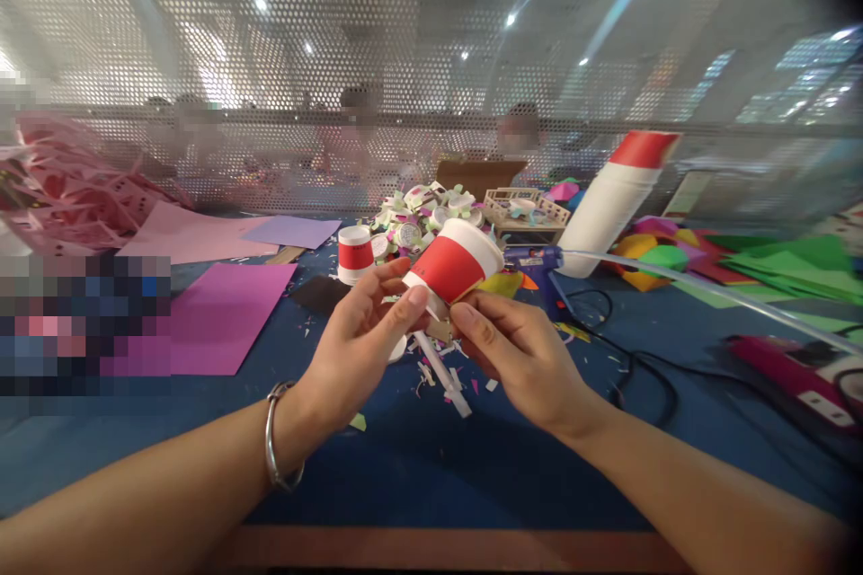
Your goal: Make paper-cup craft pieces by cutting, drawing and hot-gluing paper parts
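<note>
Both hands hold a white paper cup tilted above the table, with a red paper band around its side. My left hand grips the cup near its base, thumb in front. With thumb and fingers together, my right hand pinches the lower edge of the cup where the band ends. Below the hands shows a translucent glue stick; its upper end is hidden. A second white cup with a red band stands behind my left hand. Right of the held cup is a blue glue gun.
Behind lies a heap of small paper pieces. A tall stack of cups leans at the right, near green paper and a pink power strip. Black cord crosses the right side. Purple paper lies left; perforated metal stands behind.
</note>
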A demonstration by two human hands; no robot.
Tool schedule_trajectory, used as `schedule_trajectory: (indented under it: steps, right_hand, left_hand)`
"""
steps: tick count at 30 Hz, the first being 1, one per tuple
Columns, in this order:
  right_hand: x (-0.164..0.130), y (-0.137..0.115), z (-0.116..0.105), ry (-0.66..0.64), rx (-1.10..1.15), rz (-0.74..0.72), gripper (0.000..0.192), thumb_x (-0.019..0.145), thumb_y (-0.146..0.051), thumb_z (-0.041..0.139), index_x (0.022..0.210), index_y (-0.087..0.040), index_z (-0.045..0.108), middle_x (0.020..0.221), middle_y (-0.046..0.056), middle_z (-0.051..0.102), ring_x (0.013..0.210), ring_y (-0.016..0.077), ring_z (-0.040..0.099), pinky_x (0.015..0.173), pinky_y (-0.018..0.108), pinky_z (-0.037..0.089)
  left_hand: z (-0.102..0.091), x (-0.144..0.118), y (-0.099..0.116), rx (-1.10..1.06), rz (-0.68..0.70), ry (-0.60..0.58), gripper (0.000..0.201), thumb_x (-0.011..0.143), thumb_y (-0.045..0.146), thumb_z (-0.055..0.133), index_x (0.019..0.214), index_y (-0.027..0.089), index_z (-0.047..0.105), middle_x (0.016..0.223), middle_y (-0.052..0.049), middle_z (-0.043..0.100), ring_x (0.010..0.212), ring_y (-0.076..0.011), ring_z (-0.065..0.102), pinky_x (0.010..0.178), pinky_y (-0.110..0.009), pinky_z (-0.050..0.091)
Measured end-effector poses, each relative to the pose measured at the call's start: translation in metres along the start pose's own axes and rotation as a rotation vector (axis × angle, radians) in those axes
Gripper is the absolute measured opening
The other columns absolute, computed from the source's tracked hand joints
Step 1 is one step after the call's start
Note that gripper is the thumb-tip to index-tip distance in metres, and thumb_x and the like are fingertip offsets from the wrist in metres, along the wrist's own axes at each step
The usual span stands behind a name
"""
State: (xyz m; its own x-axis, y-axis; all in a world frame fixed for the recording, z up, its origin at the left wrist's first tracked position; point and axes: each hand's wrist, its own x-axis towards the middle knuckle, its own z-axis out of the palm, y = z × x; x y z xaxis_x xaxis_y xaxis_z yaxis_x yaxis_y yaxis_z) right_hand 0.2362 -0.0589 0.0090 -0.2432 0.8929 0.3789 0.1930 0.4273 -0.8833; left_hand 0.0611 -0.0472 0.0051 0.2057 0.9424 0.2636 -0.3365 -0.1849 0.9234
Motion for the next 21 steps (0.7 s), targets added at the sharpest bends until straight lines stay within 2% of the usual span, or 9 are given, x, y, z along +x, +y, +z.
schedule_trajectory:
  steps: [3,6,11,17,21]
  right_hand:
    - [-0.0005,0.0023,-0.0011,0.002,0.019,0.004,0.039,0.097,-0.048,0.057,0.073,-0.018,0.057,0.056,-0.006,0.040,0.048,0.0077,0.032,0.044,0.026,0.024]
    - [-0.0014,0.0034,-0.0017,-0.009,0.010,-0.004,0.039,0.098,-0.048,0.056,0.073,-0.018,0.057,0.056,-0.006,0.039,0.048,0.0074,0.032,0.044,0.026,0.024]
    - [-0.0025,0.0037,-0.0005,-0.009,-0.040,-0.009,0.040,0.098,-0.049,0.055,0.072,-0.018,0.056,0.056,-0.005,0.040,0.050,0.0084,0.033,0.045,0.026,0.025]
    - [-0.0014,0.0019,0.0010,-0.001,-0.062,-0.016,0.040,0.097,-0.050,0.055,0.072,-0.019,0.056,0.055,-0.006,0.038,0.049,0.0088,0.032,0.046,0.026,0.025]
    - [-0.0003,0.0005,0.0005,0.001,-0.081,-0.022,0.040,0.098,-0.049,0.054,0.072,-0.018,0.057,0.060,-0.004,0.042,0.054,0.0095,0.035,0.049,0.026,0.029]
  left_hand:
    - [-0.0008,0.0022,-0.0003,-0.035,-0.031,-0.054,0.040,0.090,0.038,0.070,0.121,0.013,0.062,0.106,-0.012,0.068,0.099,-0.0231,0.067,0.097,-0.041,0.054]
    - [-0.0011,0.0009,-0.0021,-0.014,0.010,-0.057,0.036,0.090,0.035,0.070,0.119,0.015,0.062,0.105,-0.011,0.069,0.098,-0.0223,0.067,0.098,-0.041,0.053]
    - [0.0013,-0.0052,-0.0065,0.099,0.095,-0.048,0.037,0.092,0.032,0.068,0.125,0.017,0.058,0.102,-0.008,0.070,0.095,-0.0202,0.067,0.089,-0.035,0.054]
    - [0.0025,-0.0069,-0.0053,0.242,0.165,0.012,0.034,0.091,0.034,0.069,0.119,0.017,0.061,0.098,-0.007,0.069,0.087,-0.0179,0.065,0.079,-0.031,0.055]
    - [0.0015,-0.0060,-0.0012,0.280,0.149,0.020,0.038,0.090,0.034,0.070,0.123,0.018,0.061,0.098,-0.006,0.070,0.086,-0.0175,0.066,0.079,-0.030,0.056]
